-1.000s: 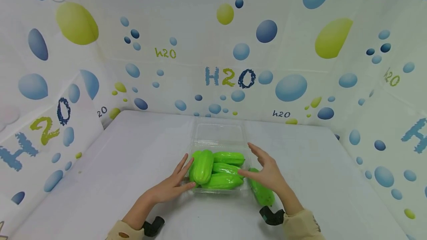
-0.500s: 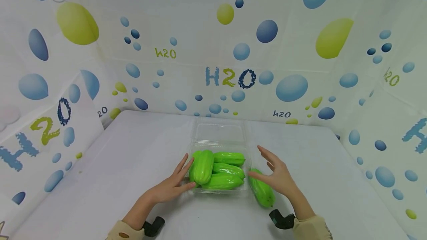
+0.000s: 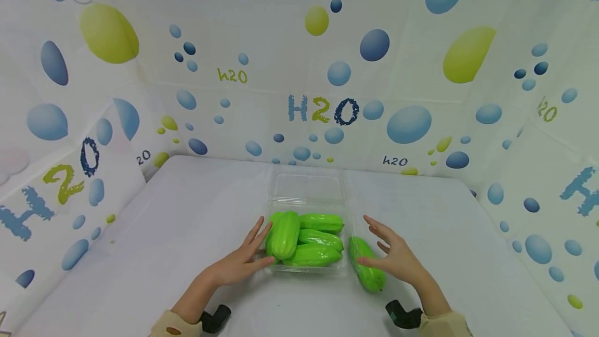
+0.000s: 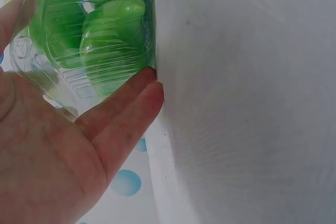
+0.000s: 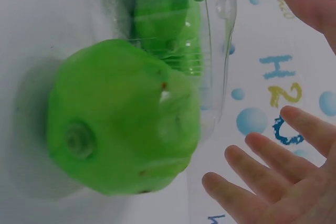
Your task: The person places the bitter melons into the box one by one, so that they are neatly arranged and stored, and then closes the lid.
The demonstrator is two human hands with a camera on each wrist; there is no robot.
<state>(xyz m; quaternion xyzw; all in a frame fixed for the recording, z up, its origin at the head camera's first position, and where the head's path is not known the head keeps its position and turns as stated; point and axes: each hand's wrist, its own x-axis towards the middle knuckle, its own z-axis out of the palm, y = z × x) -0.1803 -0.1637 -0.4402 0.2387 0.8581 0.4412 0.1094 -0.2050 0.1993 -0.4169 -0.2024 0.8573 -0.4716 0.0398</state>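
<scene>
A clear plastic clamshell box [image 3: 307,269] stands mid-table with its lid folded back. Inside lie several oblong, ribbed, bright green fruits or vegetables [image 3: 312,255], one across the others at the left. My left hand [image 3: 237,263] rests against the box's left side with fingers spread; the left wrist view shows its fingertips [image 4: 152,94] along the clear wall. Outside the box's right side, a similar green piece [image 3: 369,274] lies on the table. My right hand [image 3: 398,260] hovers beside it, thumb overlapping it in the head view. In the right wrist view the fingers [image 5: 257,174] are spread and hold nothing.
The clear lid [image 3: 307,186] lies flat behind the box on the white table [image 3: 196,202]. Patterned curtains [image 3: 262,30] with coloured drops and H2O lettering rise at the back and sides. Black wrist-worn devices [image 3: 403,315] sit near both sleeves.
My right hand has moved right and slightly toward me, away from the box and over beside the loose green piece. The left hand has stayed at the box.
</scene>
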